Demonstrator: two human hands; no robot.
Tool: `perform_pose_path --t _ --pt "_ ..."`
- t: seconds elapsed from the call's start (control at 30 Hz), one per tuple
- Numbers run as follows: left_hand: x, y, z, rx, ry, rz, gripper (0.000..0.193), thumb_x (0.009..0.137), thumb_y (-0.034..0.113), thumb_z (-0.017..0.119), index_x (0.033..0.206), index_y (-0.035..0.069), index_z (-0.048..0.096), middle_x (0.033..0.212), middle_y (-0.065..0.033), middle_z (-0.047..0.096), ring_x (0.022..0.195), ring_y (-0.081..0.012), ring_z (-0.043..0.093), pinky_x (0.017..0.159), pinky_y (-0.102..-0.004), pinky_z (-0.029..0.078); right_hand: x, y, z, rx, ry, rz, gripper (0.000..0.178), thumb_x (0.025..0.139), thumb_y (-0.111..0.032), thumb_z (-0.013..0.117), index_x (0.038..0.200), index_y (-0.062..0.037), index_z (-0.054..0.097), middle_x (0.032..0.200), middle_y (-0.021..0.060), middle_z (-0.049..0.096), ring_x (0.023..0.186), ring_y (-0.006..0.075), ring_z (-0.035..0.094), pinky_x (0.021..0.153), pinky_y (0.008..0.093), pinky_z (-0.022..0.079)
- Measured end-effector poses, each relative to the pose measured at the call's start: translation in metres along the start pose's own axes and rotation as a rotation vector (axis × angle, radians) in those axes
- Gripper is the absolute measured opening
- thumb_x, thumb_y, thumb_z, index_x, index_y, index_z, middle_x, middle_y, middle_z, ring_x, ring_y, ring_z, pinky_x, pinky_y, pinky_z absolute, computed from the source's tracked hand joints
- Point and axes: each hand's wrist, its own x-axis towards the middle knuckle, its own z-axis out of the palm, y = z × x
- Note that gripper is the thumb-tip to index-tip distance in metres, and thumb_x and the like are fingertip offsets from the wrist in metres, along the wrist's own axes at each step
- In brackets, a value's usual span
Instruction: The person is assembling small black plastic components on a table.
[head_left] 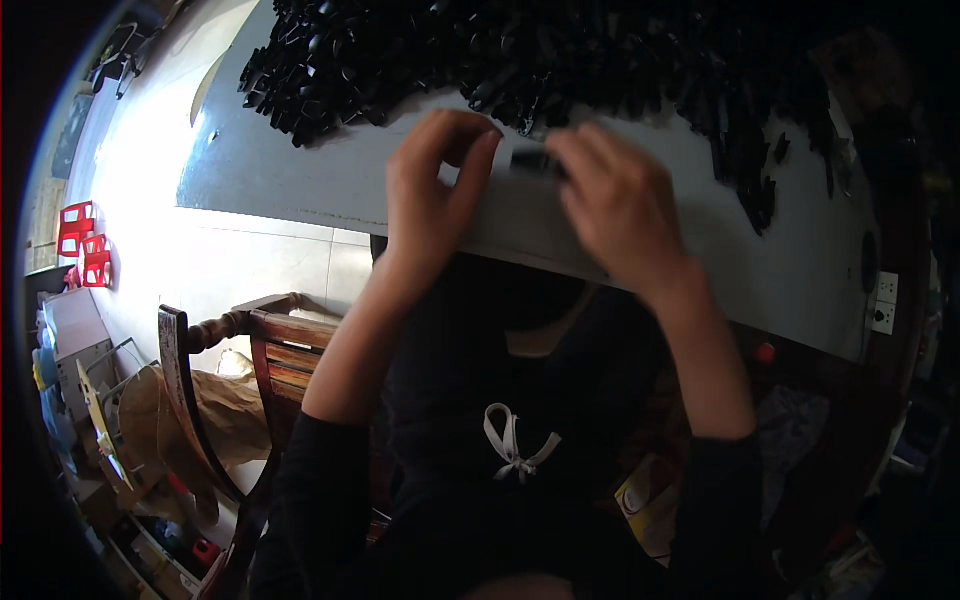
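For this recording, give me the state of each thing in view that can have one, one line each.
Bare left hand: fingers curled; whether it holds anything is unclear.
Bare right hand: fingers closed, apparently pinching.
Small dark oblong piece: at the right hand's fingertips, blurred.
Small glossy black pieces: heaped on the flat grey table.
White cord drawstring: tied in a bow.
Brown paper-like wrapping: crumpled.

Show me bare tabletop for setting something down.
Best: the left part of the grey tabletop, bordered by the left hand, the near edge and the heap of black pieces. A dimmer bare strip lies right of the right hand, between trailing pieces and the near edge. The heap crowds the far side.
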Motion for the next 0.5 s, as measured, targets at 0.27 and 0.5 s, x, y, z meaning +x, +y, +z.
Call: perform_pose_path --t 0.27,0.5 --pt "0.028 -0.019 0.006 0.696 -0.085 0.0 0.013 0.08 0.014 0.061 0.092 0.01 0.06 0.086 -0.0065 0.061 0.078 -0.0297 0.062 0.063 -0.04 0.049 0.06 0.039 0.02 -0.252 0.055 -0.116 0.025 0.074 0.004 0.065 0.095 -0.0076 0.06 0.08 0.004 0.061 0.078 0.0207 0.064 0.066 0.033 0.053" --pt "0.02 -0.019 0.004 0.732 -0.091 0.09 0.011 0.078 0.014 0.062 0.088 0.01 0.059 0.083 -0.0064 0.059 0.078 -0.0282 0.062 0.063 -0.0402 0.049 0.041 0.049 0.016 -0.284 -0.008 0.075 0.022 0.074 -0.003 0.07 0.093 -0.0063 0.059 0.08 0.0038 0.061 0.077 0.0207 0.063 0.066 0.0342 0.052"
